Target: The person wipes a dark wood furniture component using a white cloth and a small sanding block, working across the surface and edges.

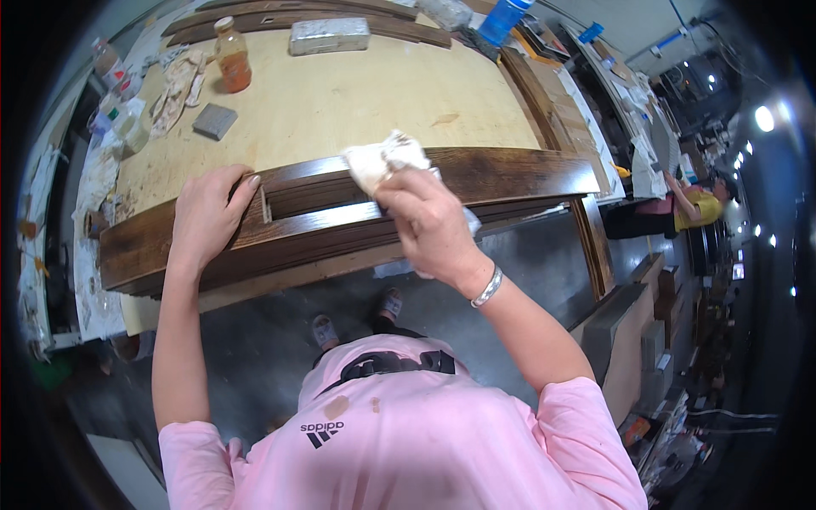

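A long, dark brown wooden frame piece [501, 170] with a slot along its middle lies across the near edge of the table. My left hand [208, 217] grips it left of the slot, its fingers curled over the far edge. My right hand [425, 217] is closed on a crumpled white rag [374, 166] with brownish stains. The rag rests against the frame piece at the right part of the slot, and some of it shows below my hand. My fingertips are partly hidden by the rag.
On the pale tabletop [323, 102] stand a glass bottle of orange-brown liquid [233, 58] and a foil-wrapped block [330, 36]. A grey sanding block [215, 121] and a stained cloth [180, 89] lie nearby. Dark wooden strips [280, 17] lie beyond. Another person [693, 208] works at the far right.
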The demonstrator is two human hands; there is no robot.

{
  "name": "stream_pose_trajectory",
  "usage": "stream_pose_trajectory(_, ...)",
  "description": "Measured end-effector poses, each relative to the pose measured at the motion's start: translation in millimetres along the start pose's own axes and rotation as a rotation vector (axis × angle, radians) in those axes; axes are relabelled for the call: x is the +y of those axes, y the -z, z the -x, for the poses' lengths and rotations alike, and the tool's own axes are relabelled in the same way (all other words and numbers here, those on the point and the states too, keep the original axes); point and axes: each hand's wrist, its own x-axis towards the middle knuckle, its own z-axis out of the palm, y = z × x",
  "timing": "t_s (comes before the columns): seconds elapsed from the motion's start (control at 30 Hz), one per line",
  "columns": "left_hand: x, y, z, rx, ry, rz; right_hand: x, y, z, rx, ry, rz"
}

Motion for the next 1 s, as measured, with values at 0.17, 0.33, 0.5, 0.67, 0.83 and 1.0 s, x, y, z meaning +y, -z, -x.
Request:
stream_pose_trajectory(0.17,-5,2,5,-0.036,0.053,0.000,3,60,1,0.139,-0.728,-1.173)
stream_pose_trajectory(0.33,69,-4,-8,0.201,-0.196,0.293,22,62,1,0.203,-0.643,-1.765)
stream_pose_trajectory(0.5,113,-11,-27,-0.106,-0.291,0.731,29,53,-16,0.065,-0.533,-1.730)
stream_pose_trajectory(0.67,104,12,-44,0.137,-0.068,1.163,70,84,-18,0.184,-0.522,-1.246)
stream_pose_trajectory(0.83,129,28,-74,0.361,-0.020,1.199,109,113,-49,0.132,-0.460,-0.466)
stream_pose_trajectory(1.0,141,50,-93,0.335,0.005,1.174,109,106,-105,0.305,-0.063,-0.180)
